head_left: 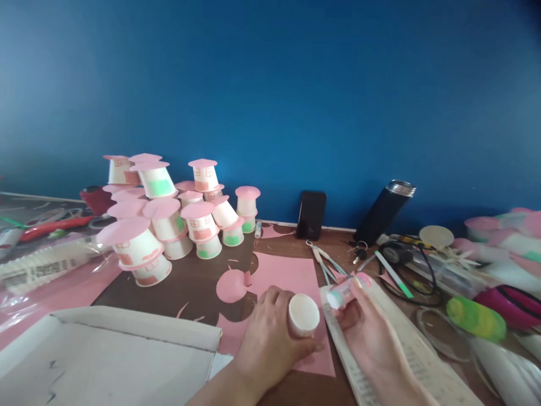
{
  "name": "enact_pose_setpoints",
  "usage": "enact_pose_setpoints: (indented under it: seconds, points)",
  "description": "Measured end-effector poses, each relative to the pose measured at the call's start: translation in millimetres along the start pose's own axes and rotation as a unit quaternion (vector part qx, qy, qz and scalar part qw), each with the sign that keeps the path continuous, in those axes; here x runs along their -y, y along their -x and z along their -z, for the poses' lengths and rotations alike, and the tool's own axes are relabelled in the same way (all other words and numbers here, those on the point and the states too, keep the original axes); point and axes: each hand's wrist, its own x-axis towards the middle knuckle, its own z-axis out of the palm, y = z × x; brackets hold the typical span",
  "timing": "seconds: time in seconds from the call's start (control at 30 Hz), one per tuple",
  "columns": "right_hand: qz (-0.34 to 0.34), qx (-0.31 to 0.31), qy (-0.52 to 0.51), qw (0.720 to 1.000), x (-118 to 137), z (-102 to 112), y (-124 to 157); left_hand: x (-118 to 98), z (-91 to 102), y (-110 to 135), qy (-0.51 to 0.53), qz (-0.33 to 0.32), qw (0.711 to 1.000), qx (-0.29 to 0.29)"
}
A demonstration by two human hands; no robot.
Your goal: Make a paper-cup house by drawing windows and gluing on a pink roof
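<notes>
My left hand [270, 335] is closed around a small white paper cup [304, 314], whose pale round end faces up. In my right hand [369, 327] a glue stick [340, 294] with a pink and white barrel is gripped between thumb and fingers, its whitish end pointing left towards the cup. Beneath the cup lies a pink paper sheet [291, 276]. A cut pink paper circle [231, 286] rests on the table just beyond my left hand.
Stacked paper-cup houses [198, 225] with pink roofs stand at back left. An open white box [127, 361] fills the front left. Compasses [323, 262], a phone [311, 214] and a leaning black flask [382, 214] are ahead. Papers [418, 361] and a yellow-green object [475, 318] lie right.
</notes>
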Motion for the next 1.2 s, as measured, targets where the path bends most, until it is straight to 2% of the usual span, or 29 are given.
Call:
enact_pose_setpoints:
  seconds: [0.17,0.33,0.47,0.7,0.9,1.03,1.2]
  points:
    - [0.105,0.037,0.116,0.987,-6,8,6,-1,-0.4,0,-0.021,0.007,1.0,0.004]
    - [0.186,0.071,0.278,0.94,-9,12,14,-1,-0.8,-2,-0.031,0.004,1.0,0.0]
    - [0.234,0.089,0.348,0.903,-10,16,18,-2,-0.1,-1,-0.033,0.001,0.999,-0.004]
    - [0.258,0.082,0.356,0.895,-13,18,18,-3,1.1,1,-0.033,0.0,0.999,0.0]
    - [0.283,0.104,0.388,0.871,-12,19,17,-2,0.2,-1,-0.035,-0.002,0.999,-0.006]
    - [0.304,0.094,0.413,0.853,-12,18,16,-4,0.3,-1,-0.037,0.004,0.999,-0.004]
    - [0.32,0.086,0.418,0.846,-11,16,16,-4,0.4,1,-0.039,0.004,0.999,-0.003]
